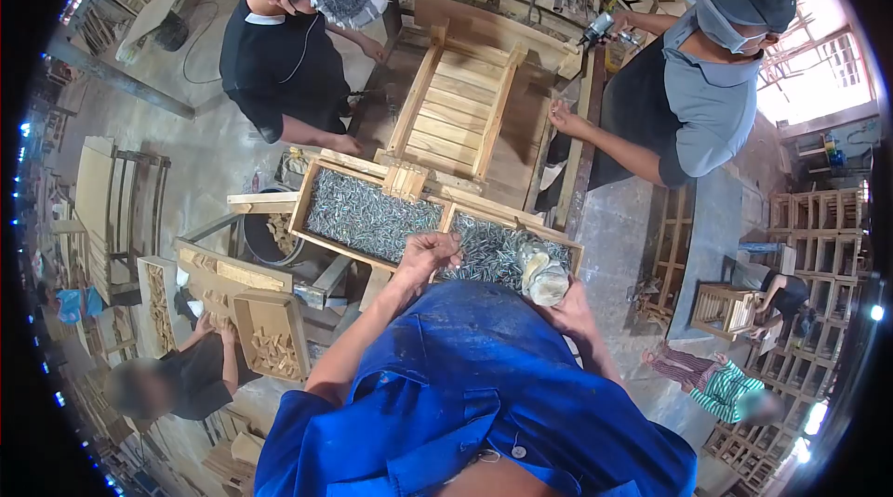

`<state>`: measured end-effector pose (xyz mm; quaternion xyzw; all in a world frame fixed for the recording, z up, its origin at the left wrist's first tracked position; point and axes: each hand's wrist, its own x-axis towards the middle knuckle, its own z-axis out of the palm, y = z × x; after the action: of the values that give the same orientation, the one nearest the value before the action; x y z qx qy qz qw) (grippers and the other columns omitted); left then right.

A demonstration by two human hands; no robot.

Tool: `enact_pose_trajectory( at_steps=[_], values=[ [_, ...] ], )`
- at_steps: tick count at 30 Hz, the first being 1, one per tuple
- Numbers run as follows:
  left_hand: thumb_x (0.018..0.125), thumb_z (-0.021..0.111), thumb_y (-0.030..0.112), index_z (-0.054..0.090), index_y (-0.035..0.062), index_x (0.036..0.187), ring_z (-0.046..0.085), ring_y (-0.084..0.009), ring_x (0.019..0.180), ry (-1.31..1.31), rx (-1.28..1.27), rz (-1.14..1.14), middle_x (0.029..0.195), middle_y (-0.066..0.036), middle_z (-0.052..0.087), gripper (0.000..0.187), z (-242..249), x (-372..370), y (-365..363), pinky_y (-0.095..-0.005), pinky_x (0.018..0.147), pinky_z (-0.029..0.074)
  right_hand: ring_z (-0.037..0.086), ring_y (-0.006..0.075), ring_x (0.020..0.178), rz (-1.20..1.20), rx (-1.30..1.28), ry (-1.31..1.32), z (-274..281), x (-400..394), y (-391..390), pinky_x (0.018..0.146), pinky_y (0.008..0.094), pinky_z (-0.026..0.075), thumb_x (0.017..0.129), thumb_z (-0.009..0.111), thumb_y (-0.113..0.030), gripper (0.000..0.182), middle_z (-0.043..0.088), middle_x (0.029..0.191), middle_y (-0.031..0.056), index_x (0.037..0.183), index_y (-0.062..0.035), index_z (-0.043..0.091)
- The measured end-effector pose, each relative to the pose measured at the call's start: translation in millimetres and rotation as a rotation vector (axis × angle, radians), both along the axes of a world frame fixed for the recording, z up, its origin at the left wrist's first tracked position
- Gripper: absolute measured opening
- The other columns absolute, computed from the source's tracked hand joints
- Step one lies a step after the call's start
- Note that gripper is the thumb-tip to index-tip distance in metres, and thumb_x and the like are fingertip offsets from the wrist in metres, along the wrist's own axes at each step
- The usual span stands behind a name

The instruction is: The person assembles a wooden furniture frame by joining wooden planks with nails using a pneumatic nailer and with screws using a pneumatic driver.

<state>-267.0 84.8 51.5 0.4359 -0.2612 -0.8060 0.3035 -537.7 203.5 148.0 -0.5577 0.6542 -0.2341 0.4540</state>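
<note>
Below me is a long wooden box (299, 209), split by a divider and filled with grey metal screws or nails (367, 209). Over its near edge, close to the divider, my left hand (430, 253) is closed with fingertips pinched together; anything in them is too small to name. At the right end of the box, my right hand (569, 309) grips a pale, worn, rounded object (545, 279), probably a tool's end. That object hides most of my right fingers, and its far end reaches over the screws.
Beyond the box lies a slatted wooden frame (456, 106) on a workbench. One co-worker (288, 69) stands left of it; another (698, 79) on the right holds a power tool (597, 29). At lower left, a person handles wood pieces beside a tray (270, 302).
</note>
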Motion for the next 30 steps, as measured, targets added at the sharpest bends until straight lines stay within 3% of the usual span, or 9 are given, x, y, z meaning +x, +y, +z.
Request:
enact_pose_trajectory(
  at_steps=[4,6,7,10,11,17,18,24,30],
  values=[
    [0.093,0.069,0.011,0.070,-0.0025,0.092,0.063,-0.0143,0.065,0.034,0.083,0.029,0.078,-0.009,0.069,0.014,14,-2,-1,-0.0272,0.061,0.051,0.059,0.0417,0.110,0.171,-0.153,0.202,-9,-10,1,0.102,0.0465,0.045,0.076,0.070,-0.025,0.044,0.063,0.120,0.0242,0.112,0.0000,0.065],
    [0.093,0.067,0.010,0.069,-0.0033,0.097,0.063,-0.0146,0.064,0.070,0.074,0.054,0.076,-0.009,0.068,0.014,21,-6,-10,-0.0273,0.061,0.051,0.061,0.0406,0.105,0.121,-0.148,-0.084,30,4,-19,0.097,0.0459,0.048,0.074,0.072,-0.022,0.043,0.063,0.116,0.0226,0.110,0.0004,0.065],
    [0.094,0.066,0.009,0.069,-0.0041,0.101,0.062,-0.0149,0.063,0.108,0.056,0.069,0.075,-0.009,0.067,0.016,26,-8,-16,-0.0275,0.060,0.051,0.061,0.0406,0.105,0.130,-0.141,-0.097,39,12,-27,0.097,0.0459,0.048,0.074,0.072,-0.022,0.043,0.063,0.116,0.0226,0.110,0.0004,0.065],
    [0.094,0.068,0.013,0.068,-0.0001,0.092,0.059,-0.0116,0.058,0.237,0.070,0.201,0.071,-0.005,0.066,0.013,46,-15,-37,-0.0248,0.055,0.048,0.064,0.0375,0.096,0.348,-0.296,-0.112,52,32,-51,0.087,0.0429,0.052,0.068,0.074,-0.014,0.042,0.063,0.105,0.0186,0.106,0.0002,0.065],
    [0.093,0.069,0.014,0.068,0.0015,0.088,0.058,-0.0107,0.056,0.338,0.079,0.269,0.071,-0.004,0.066,0.013,49,-14,-44,-0.0232,0.053,0.046,0.064,0.0375,0.096,0.346,-0.292,-0.115,56,39,-56,0.087,0.0429,0.052,0.068,0.074,-0.014,0.042,0.063,0.105,0.0186,0.106,0.0002,0.065],
    [0.093,0.070,0.018,0.069,0.0046,0.087,0.058,-0.0084,0.056,0.327,0.177,0.279,0.071,-0.003,0.067,0.014,52,11,-70,-0.0219,0.052,0.045,0.065,0.0304,0.092,0.281,-0.084,-0.079,71,79,-86,0.086,0.0374,0.051,0.068,0.075,-0.012,0.039,0.066,0.101,0.0143,0.104,-0.0012,0.065],
    [0.093,0.070,0.018,0.068,0.0045,0.087,0.059,-0.0087,0.056,0.332,0.181,0.262,0.072,-0.004,0.067,0.014,53,17,-76,-0.0219,0.052,0.046,0.063,0.0375,0.092,0.284,-0.095,-0.104,63,83,-88,0.086,0.0428,0.051,0.066,0.076,-0.015,0.044,0.062,0.102,0.0163,0.108,-0.0029,0.065],
    [0.094,0.068,0.017,0.068,0.0032,0.091,0.064,-0.0098,0.059,0.266,0.261,0.236,0.073,-0.002,0.069,0.014,37,44,-114,-0.0236,0.052,0.053,0.063,0.0405,0.099,0.183,-0.015,-0.123,47,111,-121,0.089,0.0439,0.050,0.067,0.075,-0.020,0.047,0.062,0.109,0.0213,0.108,0.0009,0.063],
    [0.093,0.069,0.015,0.066,0.0052,0.090,0.064,-0.0122,0.055,0.261,0.361,0.295,0.071,-0.003,0.068,0.011,25,61,-150,-0.0228,0.049,0.050,0.063,0.0416,0.100,0.234,-0.025,0.025,49,140,-174,0.089,0.0440,0.051,0.067,0.077,-0.019,0.052,0.063,0.109,0.0236,0.110,0.0042,0.060]
  ],
)
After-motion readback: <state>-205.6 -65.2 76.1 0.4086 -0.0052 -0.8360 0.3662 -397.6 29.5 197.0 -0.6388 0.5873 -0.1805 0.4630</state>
